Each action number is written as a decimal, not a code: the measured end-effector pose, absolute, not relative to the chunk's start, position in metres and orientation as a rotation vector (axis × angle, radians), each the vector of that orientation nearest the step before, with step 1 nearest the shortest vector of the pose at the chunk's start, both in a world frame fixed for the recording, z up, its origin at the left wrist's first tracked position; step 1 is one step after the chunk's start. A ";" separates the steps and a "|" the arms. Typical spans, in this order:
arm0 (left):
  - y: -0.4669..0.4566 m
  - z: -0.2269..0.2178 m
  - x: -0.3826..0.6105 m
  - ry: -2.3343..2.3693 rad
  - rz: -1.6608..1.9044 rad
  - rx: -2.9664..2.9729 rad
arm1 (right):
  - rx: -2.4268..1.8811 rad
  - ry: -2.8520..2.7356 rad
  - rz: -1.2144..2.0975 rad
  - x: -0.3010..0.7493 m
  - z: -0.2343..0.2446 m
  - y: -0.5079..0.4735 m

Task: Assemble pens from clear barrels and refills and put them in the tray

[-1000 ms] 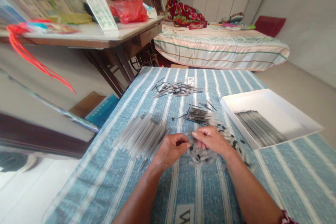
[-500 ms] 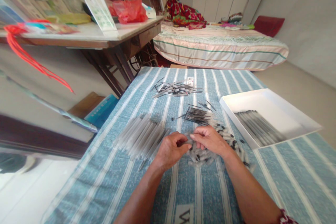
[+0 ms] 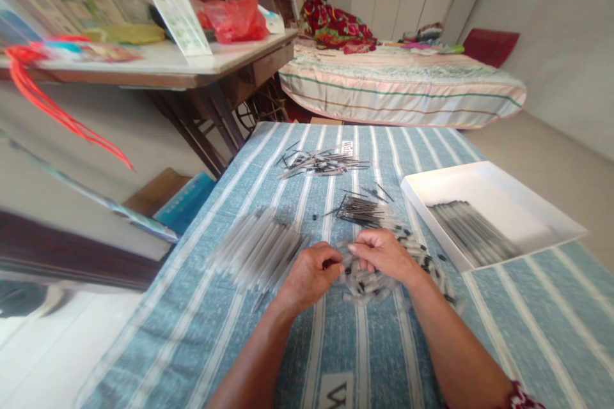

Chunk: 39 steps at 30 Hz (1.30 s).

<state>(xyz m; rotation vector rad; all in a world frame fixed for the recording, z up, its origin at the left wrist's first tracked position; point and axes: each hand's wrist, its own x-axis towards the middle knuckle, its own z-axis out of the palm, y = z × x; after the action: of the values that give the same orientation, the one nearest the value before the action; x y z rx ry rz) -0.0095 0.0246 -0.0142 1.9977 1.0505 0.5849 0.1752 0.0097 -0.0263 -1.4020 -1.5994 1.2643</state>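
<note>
My left hand (image 3: 309,276) and my right hand (image 3: 384,255) meet over a heap of small clear caps with black ends (image 3: 378,281) on the striped blue cloth. Both hands are curled in a pinch around a small pen part between them that I cannot make out. A pile of clear pen barrels (image 3: 259,246) lies just left of my left hand. Beyond my right hand sits a bundle of thin dark refills (image 3: 362,209), and a looser scatter of refills (image 3: 319,163) lies farther back.
A white shallow box (image 3: 494,188) holding a row of dark finished pens (image 3: 472,236) stands at the right. A cluttered wooden table (image 3: 158,70) rises at the left, a bed (image 3: 403,86) beyond the table's far edge.
Both hands have stayed over the cap heap, with only slight finger shifts; my left hand sits a little lower and nearer.
</note>
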 end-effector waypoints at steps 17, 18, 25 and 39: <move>0.033 -0.011 -0.008 1.175 0.746 1.119 | -1.245 -1.411 1.416 0.154 -0.023 0.016; 0.033 -0.012 -0.008 1.160 0.768 1.081 | -1.256 -1.410 1.412 0.155 -0.023 0.015; 0.036 -0.016 -0.014 1.148 0.993 0.870 | -1.343 -1.395 1.319 0.171 -0.029 0.015; 0.038 -0.011 -0.014 1.149 1.146 0.715 | -1.967 -2.290 0.373 0.137 -0.016 0.004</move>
<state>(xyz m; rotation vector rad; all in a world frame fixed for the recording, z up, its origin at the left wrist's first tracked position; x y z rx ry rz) -0.0137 0.0375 -0.0107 0.7151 1.1486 1.1462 0.1372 0.0045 -0.0156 -1.9670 -2.2896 0.3732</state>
